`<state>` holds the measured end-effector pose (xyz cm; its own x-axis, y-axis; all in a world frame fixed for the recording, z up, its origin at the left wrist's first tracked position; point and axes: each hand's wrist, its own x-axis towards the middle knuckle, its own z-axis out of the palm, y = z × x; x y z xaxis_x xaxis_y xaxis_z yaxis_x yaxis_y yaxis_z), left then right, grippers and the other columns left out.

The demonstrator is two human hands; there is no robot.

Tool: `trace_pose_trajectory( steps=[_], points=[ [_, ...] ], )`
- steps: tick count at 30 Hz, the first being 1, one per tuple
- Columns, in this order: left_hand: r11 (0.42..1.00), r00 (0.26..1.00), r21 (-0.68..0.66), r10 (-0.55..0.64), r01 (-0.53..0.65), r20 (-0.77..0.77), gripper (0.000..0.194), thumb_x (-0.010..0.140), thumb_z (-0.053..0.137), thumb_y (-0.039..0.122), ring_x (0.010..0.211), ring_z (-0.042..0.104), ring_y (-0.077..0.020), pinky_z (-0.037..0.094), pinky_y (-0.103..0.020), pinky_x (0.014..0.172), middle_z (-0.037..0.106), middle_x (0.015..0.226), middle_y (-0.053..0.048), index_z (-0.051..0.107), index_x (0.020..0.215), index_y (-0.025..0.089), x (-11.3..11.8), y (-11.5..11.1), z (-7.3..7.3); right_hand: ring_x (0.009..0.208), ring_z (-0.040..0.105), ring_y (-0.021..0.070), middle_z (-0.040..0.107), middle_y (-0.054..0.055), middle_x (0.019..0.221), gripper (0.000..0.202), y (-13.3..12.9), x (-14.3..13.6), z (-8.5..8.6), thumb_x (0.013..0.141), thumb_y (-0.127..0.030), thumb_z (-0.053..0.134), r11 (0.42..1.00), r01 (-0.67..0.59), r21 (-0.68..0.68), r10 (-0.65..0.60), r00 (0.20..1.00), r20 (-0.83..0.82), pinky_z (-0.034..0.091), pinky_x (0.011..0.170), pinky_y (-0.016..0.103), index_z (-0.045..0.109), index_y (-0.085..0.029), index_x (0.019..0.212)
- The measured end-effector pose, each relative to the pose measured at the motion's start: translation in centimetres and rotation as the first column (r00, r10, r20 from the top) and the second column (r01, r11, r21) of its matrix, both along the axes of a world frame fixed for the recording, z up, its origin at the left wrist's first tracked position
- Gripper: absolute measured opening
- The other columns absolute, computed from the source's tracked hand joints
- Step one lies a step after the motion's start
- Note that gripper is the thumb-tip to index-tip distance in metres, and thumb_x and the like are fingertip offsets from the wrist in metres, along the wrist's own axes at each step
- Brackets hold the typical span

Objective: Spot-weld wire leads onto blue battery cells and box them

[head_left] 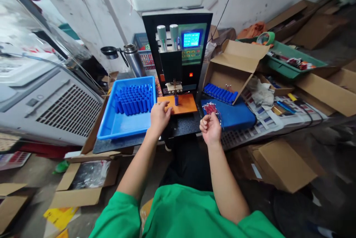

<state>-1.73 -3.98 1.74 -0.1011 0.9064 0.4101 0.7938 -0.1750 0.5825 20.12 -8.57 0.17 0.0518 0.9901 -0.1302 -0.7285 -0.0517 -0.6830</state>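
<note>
Partly, the right hand (211,129) hides the red wires (210,108).

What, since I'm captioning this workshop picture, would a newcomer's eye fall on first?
Probably the bright blue tray on the left, holding rows of upright blue cylinders. Next comes the black machine at centre with its lit screen, above an orange board where one blue cylinder stands beside the left hand. To the right, red wires lie just beyond the right hand.
</note>
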Motion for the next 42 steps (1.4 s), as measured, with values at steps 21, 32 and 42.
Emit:
trace_pose_trajectory(
  steps=[21, 32, 42],
  points=[
    [0.975, 0.966, 0.0, -0.221, 0.223, 0.133, 0.013, 0.091, 0.058, 0.029, 0.068, 0.059, -0.0143, 0.045, -0.026, 0.065, 0.068, 0.078, -0.002, 0.067, 0.089, 0.019, 0.6, 0.3, -0.6, 0.045, 0.047, 0.0078, 0.056, -0.003, 0.058, 0.031, 5.3, -3.9, 0.5, 0.075, -0.045, 0.075, 0.964, -0.265, 0.011, 0.201, 0.757, 0.622, 0.037, 0.038, 0.02, 0.063, -0.017, 0.075],
    [0.946, 0.934, 0.02, -0.323, 0.323, 0.156, 0.015, 0.09, 0.063, 0.033, 0.076, 0.065, -0.0149, 0.052, -0.028, 0.071, 0.072, 0.087, -0.004, 0.064, 0.095, 0.019, 1.0, -0.2, 0.3, 0.041, 0.045, 0.0063, 0.056, -0.004, 0.05, 0.036, 6.4, -4.3, 0.8, 0.069, -0.047, 0.082, 0.919, -0.379, 0.114, 0.257, 0.791, 0.555, 0.032, 0.035, 0.016, 0.065, -0.016, 0.072],
    [0.95, 0.953, 0.091, -0.302, 0.299, 0.012, 0.025, 0.09, 0.063, 0.033, 0.125, 0.058, -0.0255, 0.047, -0.044, 0.108, 0.062, 0.13, -0.015, 0.069, 0.111, 0.019, 0.4, 0.7, -0.2, 0.039, 0.041, 0.0049, 0.051, -0.006, 0.048, 0.031, 6.5, -3.8, -0.3, 0.07, -0.043, 0.078, 0.969, -0.231, 0.09, 0.163, 0.867, 0.471, 0.029, 0.035, 0.016, 0.062, -0.017, 0.066]
  ],
)
